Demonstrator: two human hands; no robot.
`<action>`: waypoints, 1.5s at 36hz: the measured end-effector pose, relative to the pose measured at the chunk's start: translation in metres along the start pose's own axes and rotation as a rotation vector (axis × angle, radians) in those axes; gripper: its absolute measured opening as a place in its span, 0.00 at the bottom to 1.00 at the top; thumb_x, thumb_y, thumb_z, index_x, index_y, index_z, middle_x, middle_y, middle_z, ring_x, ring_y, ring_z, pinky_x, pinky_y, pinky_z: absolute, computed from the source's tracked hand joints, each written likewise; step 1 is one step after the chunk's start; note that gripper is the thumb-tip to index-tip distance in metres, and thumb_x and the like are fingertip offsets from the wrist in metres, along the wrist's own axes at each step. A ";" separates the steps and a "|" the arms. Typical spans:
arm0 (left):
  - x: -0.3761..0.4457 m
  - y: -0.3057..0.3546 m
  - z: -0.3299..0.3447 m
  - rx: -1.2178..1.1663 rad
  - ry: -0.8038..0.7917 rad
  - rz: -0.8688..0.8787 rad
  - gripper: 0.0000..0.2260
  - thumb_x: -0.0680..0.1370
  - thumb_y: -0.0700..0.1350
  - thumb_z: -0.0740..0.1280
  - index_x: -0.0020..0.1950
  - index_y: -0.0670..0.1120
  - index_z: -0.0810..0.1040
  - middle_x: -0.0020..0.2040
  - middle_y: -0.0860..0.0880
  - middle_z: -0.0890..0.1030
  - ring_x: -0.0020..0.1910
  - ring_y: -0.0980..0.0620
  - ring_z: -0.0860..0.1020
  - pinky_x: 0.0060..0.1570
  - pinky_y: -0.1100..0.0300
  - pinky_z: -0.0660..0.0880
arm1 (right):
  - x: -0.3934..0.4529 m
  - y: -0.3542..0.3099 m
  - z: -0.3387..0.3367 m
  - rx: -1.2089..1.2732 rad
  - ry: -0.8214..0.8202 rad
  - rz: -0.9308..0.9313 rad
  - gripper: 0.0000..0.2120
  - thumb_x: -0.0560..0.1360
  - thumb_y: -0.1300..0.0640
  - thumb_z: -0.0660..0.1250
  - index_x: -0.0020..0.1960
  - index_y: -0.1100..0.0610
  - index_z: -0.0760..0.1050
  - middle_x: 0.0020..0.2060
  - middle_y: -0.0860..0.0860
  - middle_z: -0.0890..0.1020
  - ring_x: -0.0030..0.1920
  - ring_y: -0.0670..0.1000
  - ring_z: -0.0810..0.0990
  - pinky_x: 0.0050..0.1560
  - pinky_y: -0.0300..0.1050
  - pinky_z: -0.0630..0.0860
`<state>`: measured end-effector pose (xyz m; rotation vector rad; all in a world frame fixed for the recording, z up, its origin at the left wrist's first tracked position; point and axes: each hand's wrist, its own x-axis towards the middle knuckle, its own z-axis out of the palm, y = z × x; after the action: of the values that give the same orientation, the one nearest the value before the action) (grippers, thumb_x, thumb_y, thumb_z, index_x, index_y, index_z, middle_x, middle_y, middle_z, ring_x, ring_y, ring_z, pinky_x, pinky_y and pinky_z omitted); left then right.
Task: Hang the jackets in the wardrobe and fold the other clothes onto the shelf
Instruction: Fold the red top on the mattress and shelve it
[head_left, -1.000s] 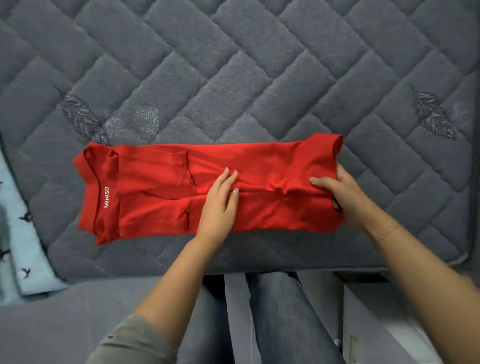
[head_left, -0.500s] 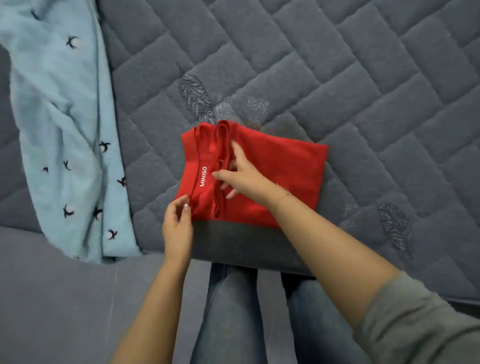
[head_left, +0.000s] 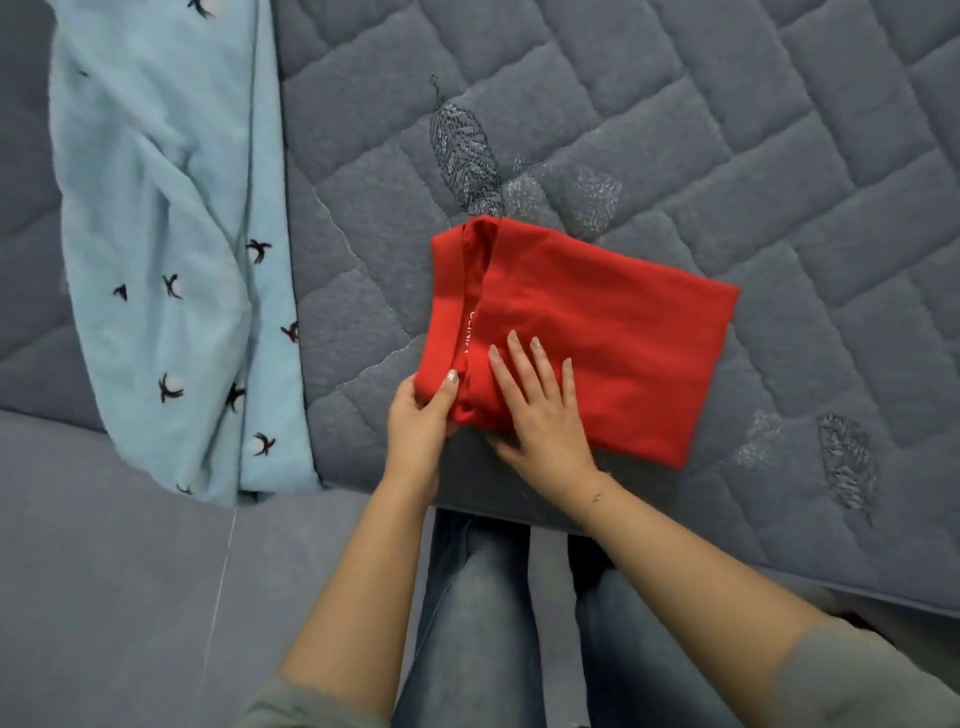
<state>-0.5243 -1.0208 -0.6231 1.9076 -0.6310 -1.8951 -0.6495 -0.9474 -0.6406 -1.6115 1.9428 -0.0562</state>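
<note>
Since the earlier frame the red garment is going from a long strip to a compact rectangle, and your right hand is shifting off the collar end to the front edge. It's now lying folded on the grey quilted mattress, near its front edge, collar end toward the left.

Your left hand is gripping the near-left corner, thumb on top, fingers tucked under, so clamped on the fabric. Your right hand is pressing flat on the top layer just beside it, fingers straight and a little apart, thumb low at the front edge.

Progress, as a judgement: the fold on this one is looking approx. done; you're probably squaring it up or getting ready to lift. It's still needing to go onto the shelf, which isn't in view, nor is the wardrobe.

Count: 1 red garment, 1 light blue garment w/ small dark bird prints lying unfolded well to the left, draping off the mattress. No jackets visible.
</note>
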 end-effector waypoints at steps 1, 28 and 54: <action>-0.001 0.000 -0.001 -0.004 -0.018 0.011 0.14 0.80 0.42 0.66 0.65 0.40 0.73 0.58 0.41 0.81 0.51 0.51 0.81 0.51 0.55 0.80 | 0.005 -0.007 0.005 -0.017 0.046 0.041 0.48 0.68 0.51 0.75 0.79 0.53 0.51 0.79 0.54 0.52 0.78 0.58 0.49 0.75 0.63 0.46; -0.053 0.074 0.015 0.259 -0.307 0.181 0.27 0.74 0.65 0.60 0.71 0.55 0.69 0.69 0.56 0.74 0.69 0.58 0.70 0.68 0.56 0.64 | -0.027 0.076 -0.211 1.903 -0.100 0.610 0.18 0.72 0.45 0.64 0.49 0.55 0.86 0.51 0.55 0.85 0.51 0.51 0.85 0.43 0.47 0.82; -0.032 -0.059 0.010 0.384 -0.061 0.034 0.05 0.79 0.39 0.65 0.44 0.41 0.75 0.42 0.46 0.79 0.45 0.51 0.80 0.45 0.66 0.77 | -0.115 0.129 -0.013 1.256 0.346 0.969 0.10 0.75 0.57 0.71 0.37 0.59 0.77 0.33 0.49 0.77 0.36 0.42 0.73 0.44 0.37 0.72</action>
<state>-0.5314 -0.9539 -0.6294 2.0494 -1.1072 -1.9229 -0.7599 -0.8142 -0.6334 0.1800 1.9890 -0.9630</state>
